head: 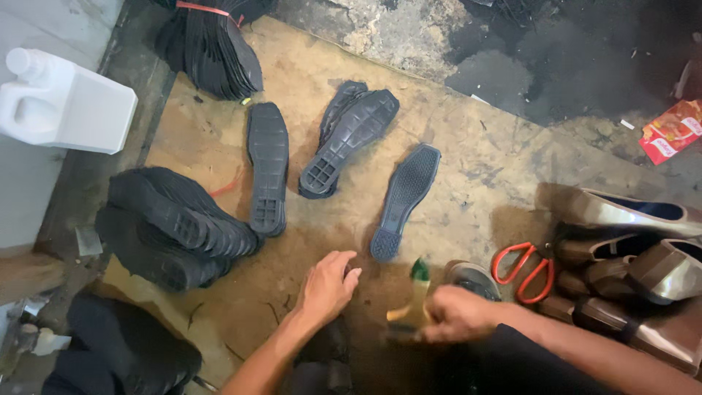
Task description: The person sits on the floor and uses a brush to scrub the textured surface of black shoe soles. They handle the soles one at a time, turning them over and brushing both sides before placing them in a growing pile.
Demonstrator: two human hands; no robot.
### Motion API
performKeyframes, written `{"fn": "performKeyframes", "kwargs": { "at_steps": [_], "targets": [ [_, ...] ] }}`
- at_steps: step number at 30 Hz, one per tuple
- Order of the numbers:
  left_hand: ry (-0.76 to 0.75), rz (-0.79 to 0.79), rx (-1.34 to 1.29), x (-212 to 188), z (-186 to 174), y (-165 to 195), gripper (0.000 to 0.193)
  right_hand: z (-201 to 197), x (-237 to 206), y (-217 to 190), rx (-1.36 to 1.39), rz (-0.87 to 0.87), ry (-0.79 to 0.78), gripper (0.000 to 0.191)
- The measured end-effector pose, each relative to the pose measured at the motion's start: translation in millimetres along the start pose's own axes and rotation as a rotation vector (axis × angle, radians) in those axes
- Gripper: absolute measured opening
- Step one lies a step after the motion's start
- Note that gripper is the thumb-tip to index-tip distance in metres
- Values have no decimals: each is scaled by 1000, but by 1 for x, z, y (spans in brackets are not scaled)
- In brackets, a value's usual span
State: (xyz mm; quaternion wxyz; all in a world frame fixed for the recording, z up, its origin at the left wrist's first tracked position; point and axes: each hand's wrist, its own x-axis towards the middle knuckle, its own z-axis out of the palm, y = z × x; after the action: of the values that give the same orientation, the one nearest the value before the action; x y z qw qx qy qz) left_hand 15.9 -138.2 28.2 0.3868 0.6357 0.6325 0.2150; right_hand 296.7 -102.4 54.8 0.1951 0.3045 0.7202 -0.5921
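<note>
A brush [409, 303] is gripped in the closed right hand [457, 314]. The left hand [327, 287], loosely open and holding nothing, is nearer the sole [406, 199], which lies just ahead, its long axis running away rightward.

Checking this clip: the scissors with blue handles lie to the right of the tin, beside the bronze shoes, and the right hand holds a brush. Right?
Not quite: in the head view the scissors have red handles, not blue. The rest stands: they lie to the right of the tin, beside the bronze shoes, and the right hand holds a brush.
</note>
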Motion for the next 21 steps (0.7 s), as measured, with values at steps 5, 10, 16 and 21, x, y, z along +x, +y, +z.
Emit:
{"fn": "performKeyframes", "kwargs": {
  "at_steps": [5, 10, 16, 21],
  "targets": [
    [-114, 102, 107, -7, 19, -4, 44, -43, 9, -11, 224, 41, 452, 32],
    [-298, 43, 267, 6, 31, 5, 58, -84, 39, 2, -90, -89, 566, 40],
    [-243, 54, 121, 2, 47, -16, 59, -182, 28, 43, 91, 245, 1169, 28],
    [-184, -398, -981, 8, 79, -47, 55, -126, 34, 22, -350, 89, 932, 25]
  ]
}}
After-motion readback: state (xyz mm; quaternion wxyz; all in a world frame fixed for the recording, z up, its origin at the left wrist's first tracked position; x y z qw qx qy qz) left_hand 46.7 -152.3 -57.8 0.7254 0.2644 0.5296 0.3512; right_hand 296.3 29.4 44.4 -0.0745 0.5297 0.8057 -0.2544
